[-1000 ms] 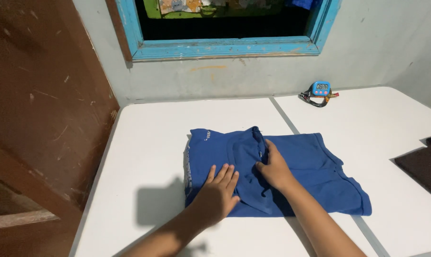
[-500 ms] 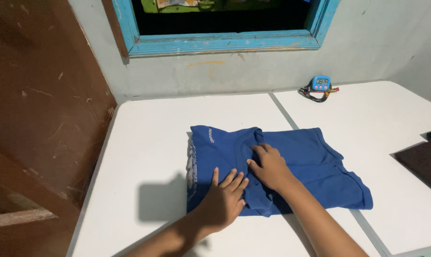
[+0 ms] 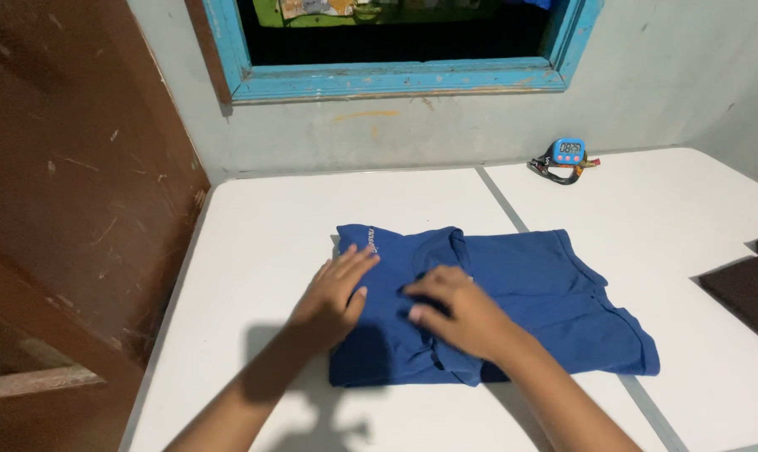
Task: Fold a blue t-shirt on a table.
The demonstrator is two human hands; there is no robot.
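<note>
Blue garment [image 3: 521,293]: folded, laid flat near the middle of the white worktop [image 3: 262,226], its left part doubled over, its right part spread toward the seam between the two worktop panels. Left hand [image 3: 333,293]: laid palm down on the left edge of the garment, fingers [image 3: 358,258] extended and close together, nothing gripped. Right hand [image 3: 458,310]: placed on the centre fold of the garment, just right of the left hand, fingers loosely curled against the cloth; whether fabric is pinched beneath cannot be told. Small blue digital timer [image 3: 568,151]: stood at the far edge of the worktop by the wall, with a dark strap [image 3: 555,172] lying beside it. Dark cloth [image 3: 743,289]: seen at the right edge. Blue window frame [image 3: 396,79]: set in the far wall. Brown wooden panel [image 3: 69,192]: at the left.
</note>
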